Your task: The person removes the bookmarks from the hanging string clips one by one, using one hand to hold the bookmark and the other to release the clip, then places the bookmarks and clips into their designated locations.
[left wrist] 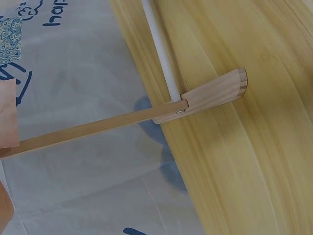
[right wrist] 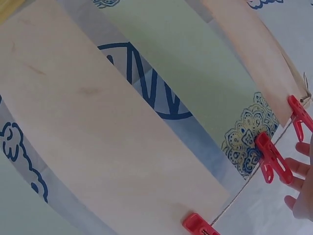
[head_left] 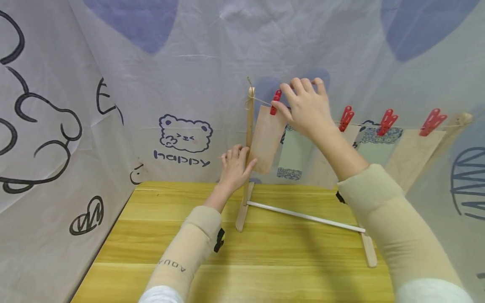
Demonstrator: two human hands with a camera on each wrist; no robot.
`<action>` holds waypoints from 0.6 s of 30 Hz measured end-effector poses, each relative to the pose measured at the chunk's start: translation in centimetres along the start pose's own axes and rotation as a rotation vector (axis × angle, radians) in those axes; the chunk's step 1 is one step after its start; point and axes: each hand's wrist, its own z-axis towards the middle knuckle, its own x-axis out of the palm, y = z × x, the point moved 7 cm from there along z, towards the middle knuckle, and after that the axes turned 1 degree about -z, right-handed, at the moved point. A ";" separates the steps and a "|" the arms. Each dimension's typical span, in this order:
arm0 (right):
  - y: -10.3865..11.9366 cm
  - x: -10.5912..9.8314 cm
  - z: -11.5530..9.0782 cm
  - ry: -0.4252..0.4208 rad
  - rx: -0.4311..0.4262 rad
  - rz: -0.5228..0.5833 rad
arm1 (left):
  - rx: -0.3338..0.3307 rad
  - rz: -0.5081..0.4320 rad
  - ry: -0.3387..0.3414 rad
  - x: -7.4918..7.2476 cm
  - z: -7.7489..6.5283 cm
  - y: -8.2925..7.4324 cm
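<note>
My left hand (head_left: 235, 165) is at the upright wooden post (head_left: 249, 126), index finger on one side and thumb on the other, pinching it low down. Beside the thumb hangs a pinkish paper card (head_left: 267, 141), its corner overlapping the post in the left wrist view. A red clip (head_left: 275, 102) fixes this card to a thin string. My right hand (head_left: 307, 105) is raised at that clip, thumb touching it and fingers spread in a loose curve. In the right wrist view its fingertips (right wrist: 297, 181) show near another red clip (right wrist: 274, 157) on a green patterned card (right wrist: 195, 63).
Several more cards hang rightward, held by red clips (head_left: 388, 122), toward a second post (head_left: 449, 134). A white rod (head_left: 305, 216) joins the stand's wooden feet (head_left: 242, 212) on the yellow wood-grain table (head_left: 170, 235). Printed cloth (head_left: 182, 84) hangs behind.
</note>
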 end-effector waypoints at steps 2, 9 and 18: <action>0.0 0.0 0.2 0.004 0.003 -0.003 | -0.004 0.002 0.001 0.0 0.1 -0.1; 0.1 0.4 0.7 0.063 0.029 -0.012 | -0.027 -0.031 0.006 0.3 0.2 -0.1; 0.0 1.0 1.0 0.148 0.051 -0.022 | -0.014 -0.077 -0.053 0.1 -0.1 -0.5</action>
